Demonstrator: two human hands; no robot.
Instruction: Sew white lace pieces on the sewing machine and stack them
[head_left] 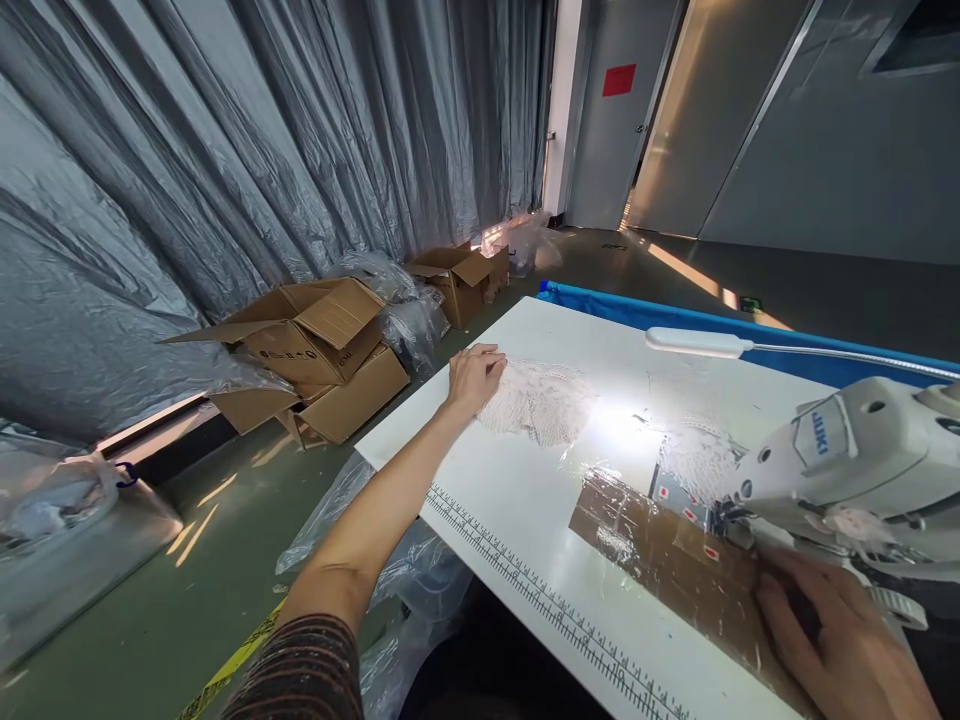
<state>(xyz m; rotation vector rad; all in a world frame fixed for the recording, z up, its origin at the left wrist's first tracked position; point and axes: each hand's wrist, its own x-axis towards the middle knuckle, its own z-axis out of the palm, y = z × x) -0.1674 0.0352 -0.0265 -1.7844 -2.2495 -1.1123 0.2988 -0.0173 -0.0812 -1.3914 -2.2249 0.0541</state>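
Observation:
My left hand (pixel 474 377) reaches far out over the white sewing table (pixel 525 480) and its curled fingers pinch the edge of a white lace piece (pixel 541 400) lying flat there. My right hand (pixel 840 625) rests at the lower right with fingers laid flat on a brown taped cardboard patch (pixel 660 555), just before the needle area of the white sewing machine (pixel 855 460). A second bit of white lace (pixel 701 462) lies under the machine's head.
A printed ruler strip (pixel 540 595) runs along the table's near edge. A lamp on a flexible neck (pixel 697 343) shines on the table. Open cardboard boxes (pixel 315 340) and plastic bags sit on the floor at left, before a grey plastic curtain.

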